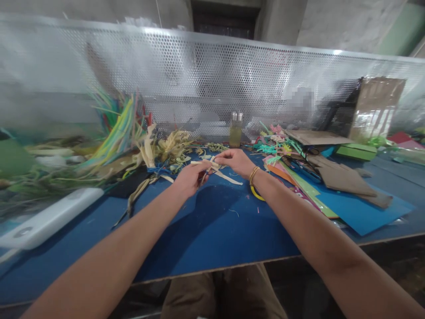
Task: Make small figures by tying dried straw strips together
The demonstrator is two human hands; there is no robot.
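Both my hands meet over the blue table top, pinching pale dried leaf strips that cross between them. My left hand is closed on the near end of the strips, fingers curled round them. My right hand, with a gold bracelet at the wrist, is closed on the far end with thumb and fingers pressed together. One strip trails down to the right onto the table. A yellow ring lies under my right wrist.
Behind the hands stand a small bottle of yellowish liquid and a perforated metal screen. Dried husks and coloured strips pile at the left; coloured paper sheets, brown card and scissors at the right. A white device lies near left.
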